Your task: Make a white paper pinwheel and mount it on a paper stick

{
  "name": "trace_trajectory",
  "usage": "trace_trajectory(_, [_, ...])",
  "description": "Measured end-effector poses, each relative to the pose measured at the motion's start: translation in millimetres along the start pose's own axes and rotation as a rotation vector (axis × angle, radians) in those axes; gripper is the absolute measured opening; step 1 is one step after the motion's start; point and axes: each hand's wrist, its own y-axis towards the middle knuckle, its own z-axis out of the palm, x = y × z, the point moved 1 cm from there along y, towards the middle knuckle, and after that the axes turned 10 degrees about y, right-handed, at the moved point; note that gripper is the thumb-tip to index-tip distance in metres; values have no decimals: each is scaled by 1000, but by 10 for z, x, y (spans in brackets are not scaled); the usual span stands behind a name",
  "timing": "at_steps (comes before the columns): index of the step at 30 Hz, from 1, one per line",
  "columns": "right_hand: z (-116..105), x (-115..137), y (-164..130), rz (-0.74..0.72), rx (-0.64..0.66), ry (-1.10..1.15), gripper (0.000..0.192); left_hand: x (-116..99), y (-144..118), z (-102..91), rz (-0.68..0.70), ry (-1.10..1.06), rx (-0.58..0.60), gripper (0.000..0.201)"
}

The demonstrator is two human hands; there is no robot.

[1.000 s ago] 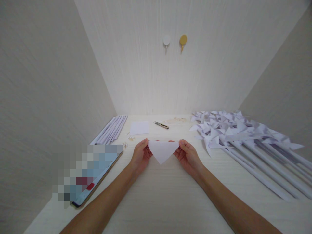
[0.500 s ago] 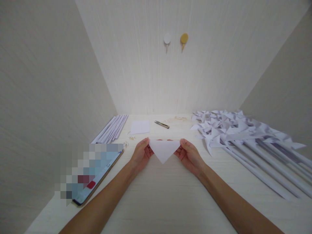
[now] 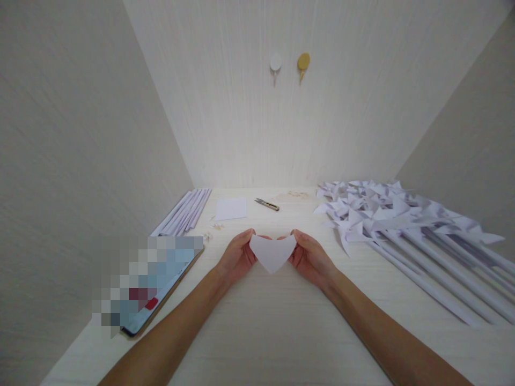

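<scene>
I see L hand [image 3: 237, 257] & R hand [image 3: 309, 258] each pinching a top corner of folded white paper triangle [image 3: 272, 254], point down, corners bent inward, held over desk [image 3: 281, 332]. Paper pinwheels [image 3: 386, 212] at right, thread snips [image 3: 266, 204] further back.

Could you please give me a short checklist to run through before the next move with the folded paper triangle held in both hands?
1. Left hand pinches the left corner of the folded paper triangle: ok.
2. Right hand pinches the right corner: ok.
3. Paper lies flat and taut: not ok, the two top corners are drawn inward and the top edge bows.
4. Layers line up at the lower tip: cannot tell, only the front face shows.
5. Desk beneath the hands is bare: ok.
6. Snips and spare paper square lie apart from the hands, farther back on the desk: ok.
</scene>
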Motion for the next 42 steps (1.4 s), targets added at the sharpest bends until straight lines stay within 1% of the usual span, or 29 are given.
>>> trace_trajectory(3, [13, 5, 2, -8, -3, 10, 25, 8, 5, -5, 13, -1, 13, 19])
trace_trajectory(8, [-13, 28, 28, -63, -48, -11, 23, -8, 26, -28, 67, -8, -42, 20])
trace_trajectory(12, [-47, 45, 49, -85, -82, -9, 20, -24, 35, -58, 82, -15, -79, 15])
trace_trajectory(18, [-61, 69, 59, -94, -123, -10, 18, -30, 46, -96, 90, -60, -52, 11])
trace_trajectory(32, [-76, 92, 77, -144, -152, -36, 21, -48, 49, -101, 125, -79, -70, 11])
trace_trajectory(42, [-86, 95, 75, -151, -144, -45, 24, -58, 44, -85, 129, -96, -132, 13])
